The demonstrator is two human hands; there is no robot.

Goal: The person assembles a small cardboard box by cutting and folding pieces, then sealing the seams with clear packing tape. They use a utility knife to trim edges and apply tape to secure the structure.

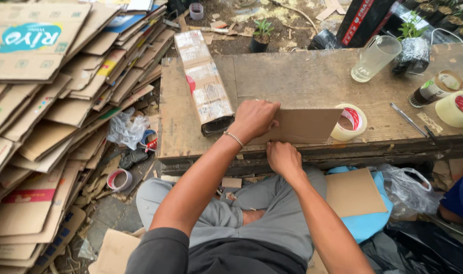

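Containers first: a clear plastic tumbler (375,57) stands on the worn wooden table (302,76), well beyond the fingers and off to their right, and whether anything is in it cannot be told. Further right sits a small dark jar with a tan lid (434,89), contents hidden. A long taped cardboard box (203,81) lies on the table just left of the left hand, its dark open end facing the table edge; what is inside cannot be seen.

Now the flat brown cardboard sheet (305,124): plain, smooth, rectangular, lying at the table's near edge. The left hand (254,117) presses down on its left end, fingers together and curled over it. The right hand (283,157) sits just below, at the sheet's lower edge, fingers tucked under the edge; how they grip cannot be told. A roll of clear tape with a red core label (349,122) touches the sheet's right end, away from both sets of fingers.
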